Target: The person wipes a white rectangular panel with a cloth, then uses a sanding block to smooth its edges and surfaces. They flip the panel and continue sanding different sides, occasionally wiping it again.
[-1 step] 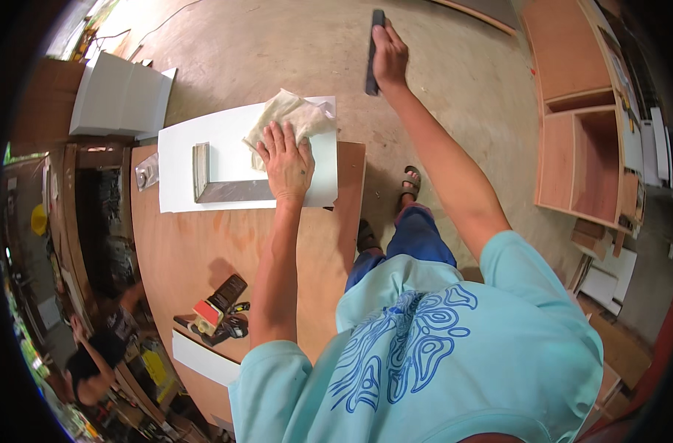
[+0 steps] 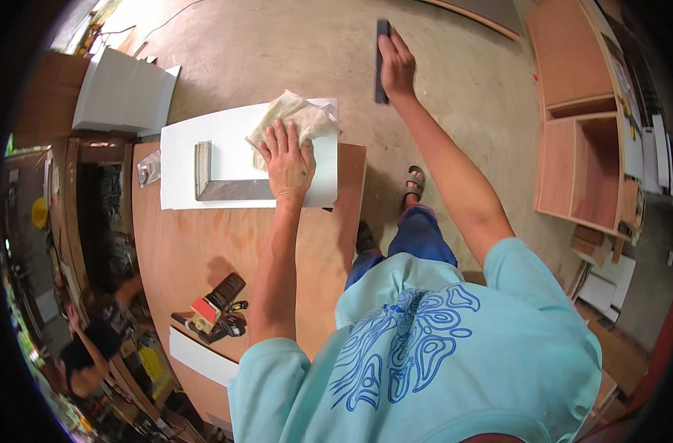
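Both hands are well apart; the left hand (image 2: pixel 287 164) lies palm down and unclenched, fingers extended, on a crumpled cream-coloured cloth (image 2: pixel 296 114); the right hand (image 2: pixel 398 68), out to the far right above a grey-brown concrete floor (image 2: pixel 277 48), grasps a long, narrow black bar (image 2: pixel 381 77), slightly blurred and held clear of everything else. Beneath the cloth lies a flat, white, rectangular panel (image 2: pixel 175 173); the cloth covers part of its right half and pokes past its far edge; the panel itself rests across the far end of a brown wooden table (image 2: pixel 203 251) and juts beyond it. On the panel's near left shows an L-shaped grey piece (image 2: pixel 237 190), one arm running toward the left wrist; whether it touches the wrist I cannot tell. Just left of the panel sits a clear plastic packet (image 2: pixel 149 170); nearer, left of the left forearm, a black-and-red power tool (image 2: pixel 217 306) rests on the table; well to the right stands a light-brown wooden cabinet (image 2: pixel 580 159) with an open compartment; beyond the table's near left, another person in dark clothing (image 2: pixel 96 351) appears.
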### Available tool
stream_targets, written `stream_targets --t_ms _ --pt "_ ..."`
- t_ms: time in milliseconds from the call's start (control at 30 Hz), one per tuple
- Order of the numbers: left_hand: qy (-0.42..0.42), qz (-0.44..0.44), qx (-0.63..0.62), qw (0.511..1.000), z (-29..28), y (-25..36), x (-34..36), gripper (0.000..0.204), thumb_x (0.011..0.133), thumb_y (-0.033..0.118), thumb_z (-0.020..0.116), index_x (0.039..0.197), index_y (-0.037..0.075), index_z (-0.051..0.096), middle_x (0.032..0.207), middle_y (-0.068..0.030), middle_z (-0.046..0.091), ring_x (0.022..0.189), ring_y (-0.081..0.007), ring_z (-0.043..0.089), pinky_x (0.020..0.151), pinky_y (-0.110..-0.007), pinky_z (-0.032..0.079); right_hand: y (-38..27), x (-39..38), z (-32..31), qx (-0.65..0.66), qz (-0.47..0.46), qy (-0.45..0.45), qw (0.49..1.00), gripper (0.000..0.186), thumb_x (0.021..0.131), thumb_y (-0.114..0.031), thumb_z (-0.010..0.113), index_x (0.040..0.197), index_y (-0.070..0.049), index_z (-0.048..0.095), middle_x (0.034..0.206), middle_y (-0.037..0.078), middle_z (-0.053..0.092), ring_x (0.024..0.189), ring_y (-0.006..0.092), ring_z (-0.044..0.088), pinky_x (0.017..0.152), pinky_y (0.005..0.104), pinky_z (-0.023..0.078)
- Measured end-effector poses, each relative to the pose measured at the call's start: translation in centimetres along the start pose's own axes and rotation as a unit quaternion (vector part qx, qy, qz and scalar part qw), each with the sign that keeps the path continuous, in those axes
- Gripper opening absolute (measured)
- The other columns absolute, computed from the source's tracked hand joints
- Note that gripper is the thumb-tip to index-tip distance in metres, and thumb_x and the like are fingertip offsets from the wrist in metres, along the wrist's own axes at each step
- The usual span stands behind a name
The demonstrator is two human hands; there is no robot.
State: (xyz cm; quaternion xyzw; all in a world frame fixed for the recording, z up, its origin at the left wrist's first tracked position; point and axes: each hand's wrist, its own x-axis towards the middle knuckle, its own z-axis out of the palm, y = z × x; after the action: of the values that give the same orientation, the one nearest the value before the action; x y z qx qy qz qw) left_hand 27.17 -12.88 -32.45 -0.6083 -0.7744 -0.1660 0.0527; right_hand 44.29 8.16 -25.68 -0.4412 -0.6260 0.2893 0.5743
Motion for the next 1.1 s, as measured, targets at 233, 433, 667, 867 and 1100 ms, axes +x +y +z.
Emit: stream_targets --t_ms 233,433,667,867,1100 --pt "-0.018 0.046 0.026 0.998 -1.3 -0.2 -1.1 0.047 0.096 0.033 0.051 0.137 0.012 0.054 0.15 -0.0104 0.044 0.141 -0.0355 0.035 0.115 -0.056 0.024 13.1 -10.0 -15.1 -0.029 0.248 -0.136 0.959 0.052 0.097 -0.026 0.053 0.137 0.008 0.049 0.137 0.016 0.056 0.126 0.0217 0.05 0.108 0.03 0.035" --pt "-0.056 -0.072 0.098 0.991 0.8 9.1 -1.9 0.047 0.097 0.03 0.047 0.133 -0.001 0.053 0.147 -0.0212 0.044 0.139 -0.0359 0.038 0.114 -0.055 0.027 26.2 -6.8 -40.7 -0.072 0.375 -0.139 0.914 0.044 0.096 -0.022 0.05 0.131 0.005 0.056 0.115 0.009 0.064 0.102 0.0178 0.056 0.093 0.0294 0.043" --pt "-0.004 -0.205 0.258 0.944 2.8 16.6 -13.7 0.046 0.089 0.016 0.053 0.132 -0.001 0.053 0.149 -0.0207 0.042 0.141 -0.0381 0.035 0.114 -0.053 0.028 35.2 2.3 -51.8 -0.319 0.313 -0.223 0.867 0.049 0.092 -0.025 0.05 0.132 0.003 0.056 0.121 0.018 0.065 0.11 0.03 0.061 0.098 0.037 0.043" --pt "0.029 -0.576 0.08 0.813 5.1 23.8 -20.7 0.037 0.097 0.027 0.049 0.119 -0.002 0.058 0.121 -0.0272 0.059 0.119 -0.04 0.054 0.1 -0.048 0.042 37.3 10.0 -48.4 -0.286 0.354 -0.25 0.855 0.045 0.093 -0.024 0.051 0.128 0.004 0.058 0.115 0.014 0.066 0.105 0.0257 0.061 0.095 0.0345 0.044" --pt "0.559 -0.686 -0.222 0.41 8.8 18.1 -7.0 0.044 0.1 0.033 0.043 0.09 -0.004 0.063 0.092 -0.0227 0.069 0.084 -0.034 0.063 0.077 -0.046 0.047 38.0 15.3 -34.4 -0.106 0.282 -0.327 0.896 0.052 0.095 -0.025 0.053 0.137 0.005 0.052 0.125 0.012 0.063 0.109 0.0217 0.059 0.095 0.0312 0.044"
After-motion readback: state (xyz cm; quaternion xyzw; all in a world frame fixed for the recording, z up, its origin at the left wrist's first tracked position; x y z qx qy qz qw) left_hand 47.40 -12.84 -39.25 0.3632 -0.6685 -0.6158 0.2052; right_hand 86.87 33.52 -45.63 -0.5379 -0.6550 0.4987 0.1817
